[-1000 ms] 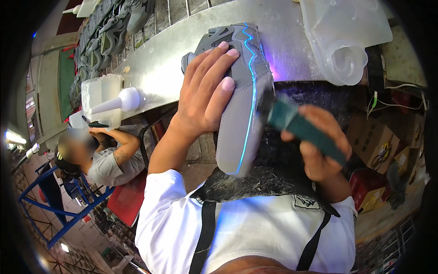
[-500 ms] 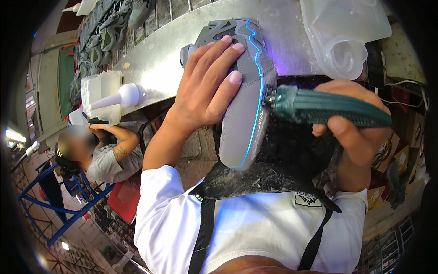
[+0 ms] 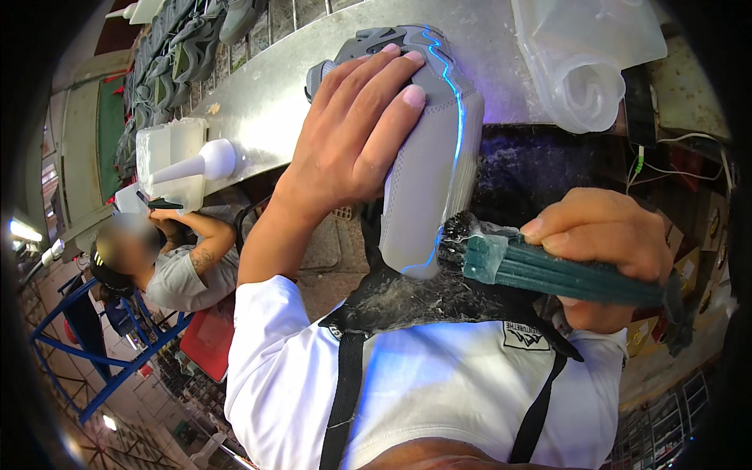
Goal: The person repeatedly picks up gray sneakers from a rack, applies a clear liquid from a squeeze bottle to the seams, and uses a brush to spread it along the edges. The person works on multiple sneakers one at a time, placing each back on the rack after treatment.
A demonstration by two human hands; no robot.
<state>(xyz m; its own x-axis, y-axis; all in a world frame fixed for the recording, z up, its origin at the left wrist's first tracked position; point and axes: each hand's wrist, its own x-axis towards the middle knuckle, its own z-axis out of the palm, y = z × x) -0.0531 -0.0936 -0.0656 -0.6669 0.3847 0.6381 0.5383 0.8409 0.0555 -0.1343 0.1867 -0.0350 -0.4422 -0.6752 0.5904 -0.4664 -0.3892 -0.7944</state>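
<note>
My left hand (image 3: 352,133) lies over a grey shoe (image 3: 423,188), its fingers bent across the upper and gripping it. The shoe's toe end points toward me, and a thin wavy blue line of light runs along its side. In my right hand (image 3: 603,235) is a brush with a ribbed dark green handle (image 3: 540,270). The brush's dark bristles touch the shoe's right edge near the toe. A worn black apron (image 3: 439,301) hangs below the shoe.
Behind the shoe runs a metal worktop (image 3: 258,110). A white nozzle bottle (image 3: 207,162) leans in a translucent tub (image 3: 149,137) at left. Translucent plastic containers (image 3: 583,94) stand far right. Several grey shoes (image 3: 172,74) fill a rack at upper left. A seated person (image 3: 192,270) works at left.
The brush in my right hand has moved down along the shoe's edge toward the toe. My left hand and the shoe have shifted slightly, and the shoe is turned a little.
</note>
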